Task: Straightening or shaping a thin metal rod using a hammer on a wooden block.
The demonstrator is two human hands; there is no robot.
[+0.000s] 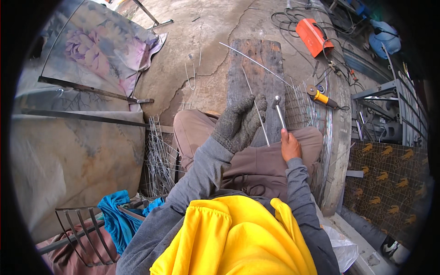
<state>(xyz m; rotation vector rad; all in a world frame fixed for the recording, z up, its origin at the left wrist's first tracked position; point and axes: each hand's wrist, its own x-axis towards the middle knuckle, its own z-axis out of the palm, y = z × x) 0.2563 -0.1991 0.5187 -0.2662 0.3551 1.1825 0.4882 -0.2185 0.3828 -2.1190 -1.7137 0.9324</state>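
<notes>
My left hand [239, 123], in a dark grey knit glove, grips a thin straight metal rod [264, 131]. The rod slants across the glove, its far end above a weathered wooden plank [255, 55] and its near end over my lap. In my bare right hand [290, 145] is a hammer [280, 114], held by its shiny handle with the head pointing away from me over the plank. Another thin metal rod [252, 60] lies slanting across the far part of the plank.
Bent wire pieces [158, 153] pile up at my left, and wire grids [300, 107] lie right of the plank. A yellow angle grinder [323, 97] and an orange welding machine [311, 36] with tangled cables sit to the right. A flowered sheet [98, 50] hangs at left near metal bars.
</notes>
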